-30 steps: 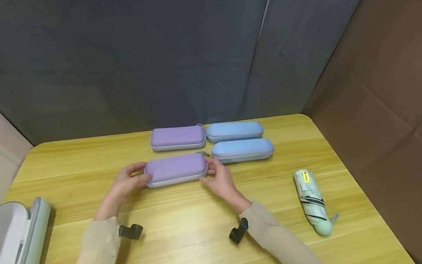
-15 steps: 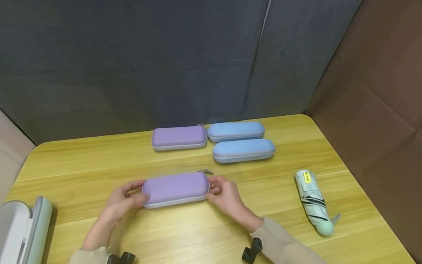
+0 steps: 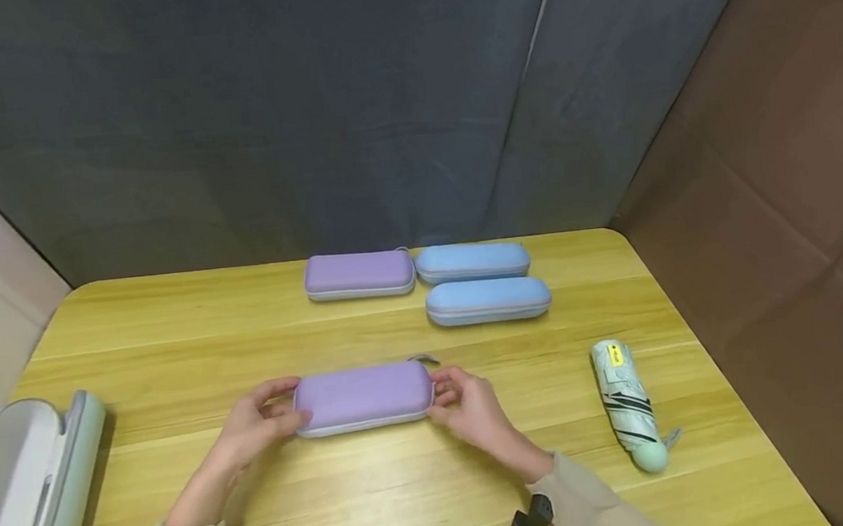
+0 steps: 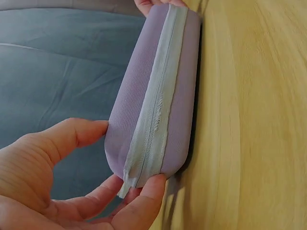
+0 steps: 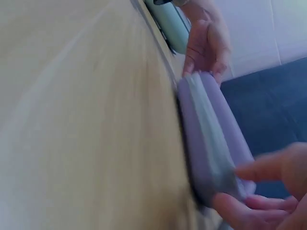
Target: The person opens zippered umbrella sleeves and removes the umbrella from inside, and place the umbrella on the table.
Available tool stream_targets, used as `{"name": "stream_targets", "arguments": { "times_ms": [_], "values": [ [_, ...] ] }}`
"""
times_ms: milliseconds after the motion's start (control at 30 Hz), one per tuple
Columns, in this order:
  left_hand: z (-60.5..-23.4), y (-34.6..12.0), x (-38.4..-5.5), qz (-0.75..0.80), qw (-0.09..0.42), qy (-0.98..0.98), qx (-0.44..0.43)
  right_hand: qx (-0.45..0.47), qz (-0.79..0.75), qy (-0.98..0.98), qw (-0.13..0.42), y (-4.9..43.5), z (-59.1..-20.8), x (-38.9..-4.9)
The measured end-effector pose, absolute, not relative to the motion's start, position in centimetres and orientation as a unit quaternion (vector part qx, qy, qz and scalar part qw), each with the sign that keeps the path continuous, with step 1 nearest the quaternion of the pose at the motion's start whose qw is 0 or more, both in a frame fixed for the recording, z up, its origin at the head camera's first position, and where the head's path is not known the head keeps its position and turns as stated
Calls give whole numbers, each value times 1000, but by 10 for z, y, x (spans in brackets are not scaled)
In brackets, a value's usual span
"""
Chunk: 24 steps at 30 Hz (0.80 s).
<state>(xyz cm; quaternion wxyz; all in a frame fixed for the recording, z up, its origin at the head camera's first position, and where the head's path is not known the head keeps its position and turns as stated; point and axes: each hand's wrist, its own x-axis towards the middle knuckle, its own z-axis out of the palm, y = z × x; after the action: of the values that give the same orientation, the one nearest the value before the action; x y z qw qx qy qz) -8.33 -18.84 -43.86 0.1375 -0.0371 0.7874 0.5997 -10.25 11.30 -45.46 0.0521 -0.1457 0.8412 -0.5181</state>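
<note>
- My left hand (image 3: 250, 426) and right hand (image 3: 477, 411) grasp the near purple case (image 3: 364, 395) by its ends, around the middle of the counter (image 3: 382, 500).
- Far purple case (image 3: 359, 273) and two blue cases (image 3: 488, 295) sit grouped; I judge the held one unfinished.

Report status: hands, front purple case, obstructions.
Left hand and right hand hold opposite ends of front purple zippered case. Looks zipped closed. Folded umbrella off right; nothing seen blocking.

Purple zippered case (image 3: 364, 396), closed, broad side up, crosswise
</note>
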Motion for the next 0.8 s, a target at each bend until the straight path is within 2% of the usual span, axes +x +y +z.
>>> {"name": "stream_targets", "arguments": {
  "times_ms": [133,300,367,600,800],
  "values": [
    [-438,-185,-84,538,110,835,15,-173,-499,842,111,124,-444,-116],
    [-437,-179,-91,405,12,903,144,-207,-454,856,132,123,-443,-146],
    [-437,-177,-96,368,-12,913,177,-210,-441,860,150,119,-446,-159],
    [-437,-179,-104,361,1,909,208,-227,-447,827,254,114,-451,-189],
    [-439,-181,-105,371,3,904,212,-268,-441,804,296,114,-452,-203]
  ]
}}
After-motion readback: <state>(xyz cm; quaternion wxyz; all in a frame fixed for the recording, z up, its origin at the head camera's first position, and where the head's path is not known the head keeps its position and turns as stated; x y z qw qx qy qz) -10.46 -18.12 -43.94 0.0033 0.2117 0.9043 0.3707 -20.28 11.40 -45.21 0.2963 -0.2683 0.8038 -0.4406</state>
